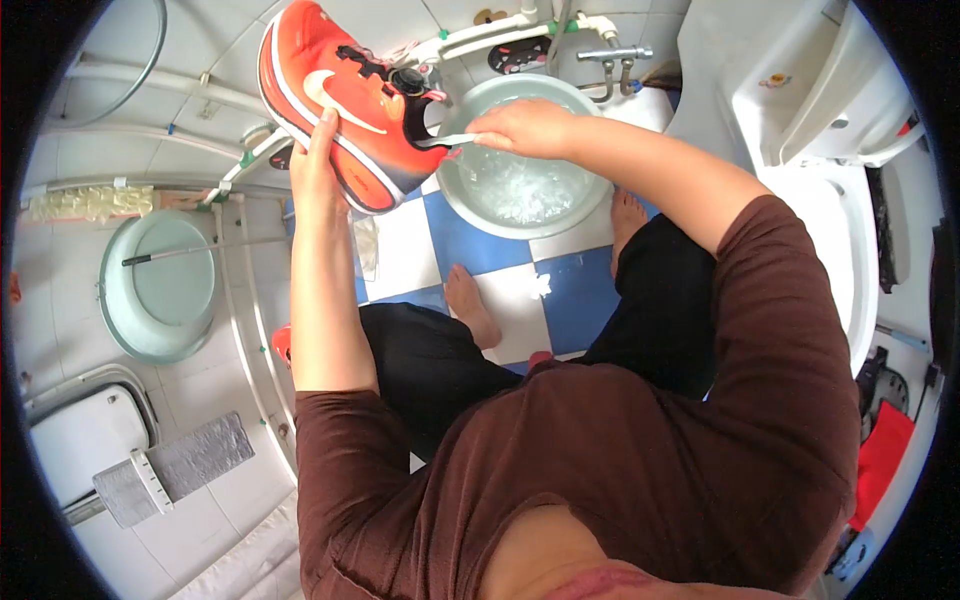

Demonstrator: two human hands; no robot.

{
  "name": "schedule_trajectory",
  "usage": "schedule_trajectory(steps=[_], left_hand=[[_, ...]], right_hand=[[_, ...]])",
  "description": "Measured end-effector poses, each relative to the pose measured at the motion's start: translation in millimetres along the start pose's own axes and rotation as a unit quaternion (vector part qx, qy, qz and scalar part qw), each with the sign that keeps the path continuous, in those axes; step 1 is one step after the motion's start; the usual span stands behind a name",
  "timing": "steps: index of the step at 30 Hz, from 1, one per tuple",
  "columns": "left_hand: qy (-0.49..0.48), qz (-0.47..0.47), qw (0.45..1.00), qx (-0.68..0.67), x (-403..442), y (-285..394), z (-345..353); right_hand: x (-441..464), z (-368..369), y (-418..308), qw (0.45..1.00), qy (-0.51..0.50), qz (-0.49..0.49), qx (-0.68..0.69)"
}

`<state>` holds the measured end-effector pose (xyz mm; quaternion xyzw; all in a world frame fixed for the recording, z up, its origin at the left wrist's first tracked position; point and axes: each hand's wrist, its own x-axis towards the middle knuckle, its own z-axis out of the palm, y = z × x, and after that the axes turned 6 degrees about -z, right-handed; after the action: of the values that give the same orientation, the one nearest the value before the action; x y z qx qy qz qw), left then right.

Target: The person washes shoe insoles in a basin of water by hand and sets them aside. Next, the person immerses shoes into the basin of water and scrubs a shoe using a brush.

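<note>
My left hand (318,165) holds an orange-red sneaker (345,105) with a white sole and a light swoosh, raised at the upper left, its heel toward the right. The thumb lies on the shoe's side; the other fingers are hidden behind it. My right hand (522,128) is closed on the end of a pale, thin strip (450,141) that runs to the shoe's heel opening. Beneath the right hand stands a light green basin (480,212) with rippling water (530,190) in it.
Blue and white floor tiles (475,235) lie around my bare feet. A faucet (612,53) and pipes run along the wall. A green basin (165,290) hangs at the left, near a grey mop head (205,455). White sanitary ware (835,225) stands at the right.
</note>
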<state>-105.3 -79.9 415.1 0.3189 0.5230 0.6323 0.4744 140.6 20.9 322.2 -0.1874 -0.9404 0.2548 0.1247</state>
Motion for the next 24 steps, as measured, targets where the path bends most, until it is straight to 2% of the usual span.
schedule_trajectory(steps=[3, 6, 8, 9, 15, 18, 21, 24], left_hand=[[-0.006, -0.037, 0.998, -0.047, 4.5, -4.8, -2.0], [-0.009, -0.064, 0.993, -0.102, 1.8, -7.8, 7.7], [-0.01, -0.075, 0.989, -0.131, 2.7, -11.7, 12.7], [-0.033, -0.084, 0.988, -0.128, 6.4, -14.6, 9.2], [-0.028, -0.107, 0.988, -0.106, 14.7, -19.4, -3.0], [-0.018, -0.095, 0.991, -0.092, 16.6, -20.0, -10.9], [-0.023, -0.054, 0.997, -0.04, 16.4, -18.1, -16.9], [-0.025, 0.021, 0.998, 0.054, 12.3, -15.7, -12.3]], right_hand=[[2.2, 4.2, 7.5, 1.0, 0.016, 0.002, -0.008], [12.2, 13.9, 32.4, 0.994, 0.101, 0.022, 0.025], [12.5, 21.0, 44.0, 0.994, 0.106, 0.009, 0.017], [13.1, 17.6, 43.7, 0.994, 0.109, 0.001, 0.011], [13.4, 12.9, 39.5, 0.992, 0.114, 0.05, 0.013], [6.9, -13.5, 10.2, 0.992, 0.035, 0.072, 0.096], [4.4, -17.0, 5.5, 0.968, -0.018, 0.027, 0.25], [-0.9, -45.5, -28.9, 0.865, -0.091, 0.105, 0.481]])
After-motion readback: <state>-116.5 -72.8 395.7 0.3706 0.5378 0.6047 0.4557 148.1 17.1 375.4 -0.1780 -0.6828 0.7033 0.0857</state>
